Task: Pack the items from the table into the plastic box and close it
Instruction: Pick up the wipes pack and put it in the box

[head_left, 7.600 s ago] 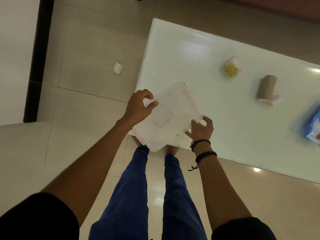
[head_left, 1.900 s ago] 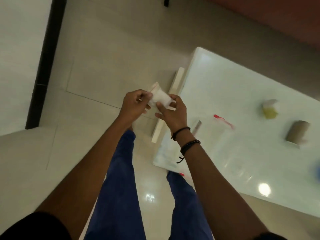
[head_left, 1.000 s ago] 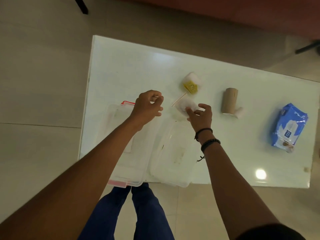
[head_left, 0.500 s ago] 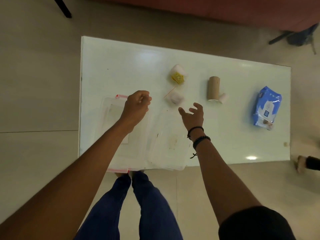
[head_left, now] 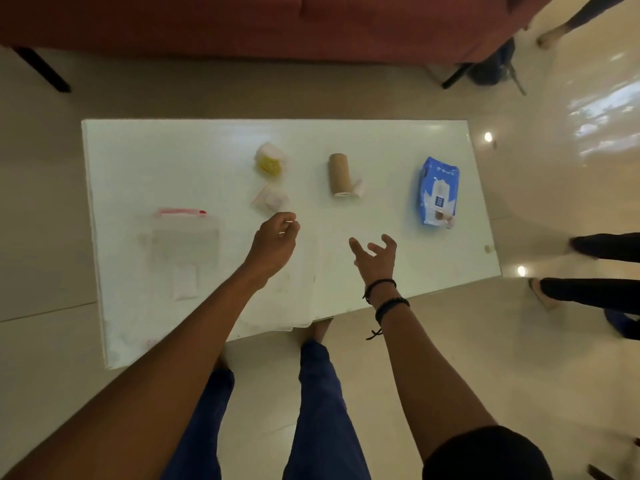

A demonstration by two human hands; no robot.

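Note:
A clear plastic box with a red clip lies on the left of the white table; it is blurred. Its clear lid sits beside it at the front edge, under my left forearm. My left hand hovers with fingers pinched on what looks like a thin white stick. Just beyond it lies a small white packet. My right hand is open, fingers spread, above bare table. Farther back are a yellow-and-white packet, a brown roll and a blue wipes pack.
A small white roll touches the brown roll. A red sofa runs behind the table. Other people's legs stand on the floor at the right. A dark bag rests by the sofa leg.
The view has swung so the whole table shows. My right hand has let go of the small white packet, which now lies on the table, and has opened and moved right. My left hand stays pinched.

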